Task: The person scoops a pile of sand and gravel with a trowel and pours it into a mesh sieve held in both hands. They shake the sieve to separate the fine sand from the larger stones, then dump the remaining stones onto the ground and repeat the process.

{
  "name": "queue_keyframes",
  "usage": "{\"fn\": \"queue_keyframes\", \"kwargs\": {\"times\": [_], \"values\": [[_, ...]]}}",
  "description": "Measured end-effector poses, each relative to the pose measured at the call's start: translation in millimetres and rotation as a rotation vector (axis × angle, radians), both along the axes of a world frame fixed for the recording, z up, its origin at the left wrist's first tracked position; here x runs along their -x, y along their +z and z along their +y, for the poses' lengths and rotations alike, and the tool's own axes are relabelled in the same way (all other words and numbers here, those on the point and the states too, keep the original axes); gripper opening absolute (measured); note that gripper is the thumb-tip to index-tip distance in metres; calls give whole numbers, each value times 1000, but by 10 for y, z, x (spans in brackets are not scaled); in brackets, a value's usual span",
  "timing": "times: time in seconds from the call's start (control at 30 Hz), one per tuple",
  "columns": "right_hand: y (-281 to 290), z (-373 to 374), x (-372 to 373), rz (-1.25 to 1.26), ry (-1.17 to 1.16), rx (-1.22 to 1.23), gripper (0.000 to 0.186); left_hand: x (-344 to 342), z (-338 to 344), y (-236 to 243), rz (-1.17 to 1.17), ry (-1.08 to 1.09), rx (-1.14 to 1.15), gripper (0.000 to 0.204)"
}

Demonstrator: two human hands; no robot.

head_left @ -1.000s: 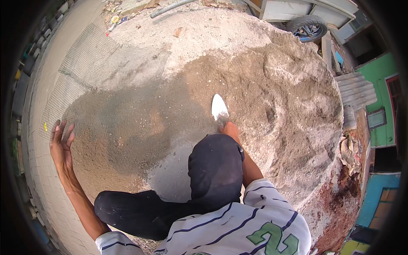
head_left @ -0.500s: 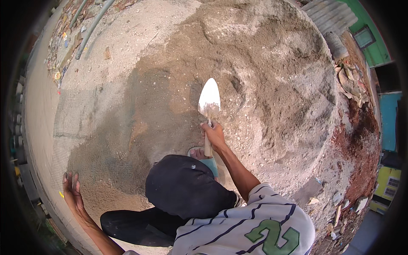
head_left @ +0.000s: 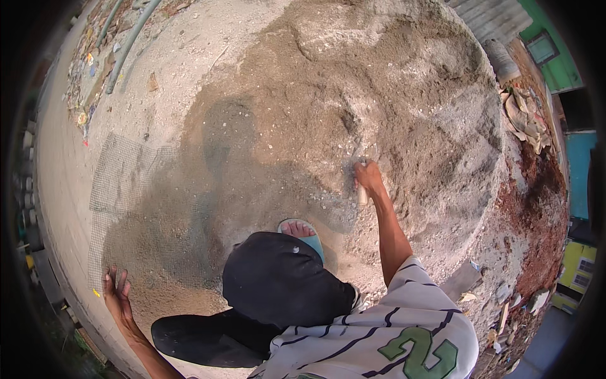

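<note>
My right hand (head_left: 369,175) is closed around the wooden handle (head_left: 362,195) of a trowel, low over the heap of sand and gravel (head_left: 416,126). The trowel's blade hardly shows beyond my fist; I cannot tell how deep it sits in the sand. At the lower left my left hand (head_left: 118,297) has its fingers apart and holds nothing visible. It is by the near corner of a wire mesh screen (head_left: 117,177). Damp sand (head_left: 151,234) covers much of that mesh.
My sandalled foot (head_left: 300,230) stands on the sand between my hands. Grey pipes (head_left: 131,47) and litter lie at the far left. On the right are corrugated sheets (head_left: 486,22), crumpled paper (head_left: 525,120), reddish soil (head_left: 536,215) and broken rubble (head_left: 536,302).
The trowel has gone right from in front of my foot to the gravelly sand, and its bright blade no longer shows. My left hand has shifted slightly right and nearer.
</note>
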State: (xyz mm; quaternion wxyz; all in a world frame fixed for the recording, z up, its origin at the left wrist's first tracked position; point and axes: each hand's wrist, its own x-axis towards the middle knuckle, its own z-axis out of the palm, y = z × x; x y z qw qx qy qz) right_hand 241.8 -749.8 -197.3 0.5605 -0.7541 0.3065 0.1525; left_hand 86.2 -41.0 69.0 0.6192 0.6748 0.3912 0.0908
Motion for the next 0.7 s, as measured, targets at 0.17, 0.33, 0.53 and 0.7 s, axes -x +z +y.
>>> {"fn": "queue_keyframes", "kwargs": {"times": [0.17,0.33,0.53,0.7], "values": [[-258,347,-557,-76,-171,-169,20,161,-291,-65,-12,18,48,59],[-218,380,-306,-189,-154,-291,18,189,-320,-193,-24,-3,182,51],[135,632,-175,-209,-39,-254,21,329,-264,-690,-74,-51,337,41],[635,1180,-52,-216,207,-176,22,620,-319,-1186,-71,51,368,48]]}}
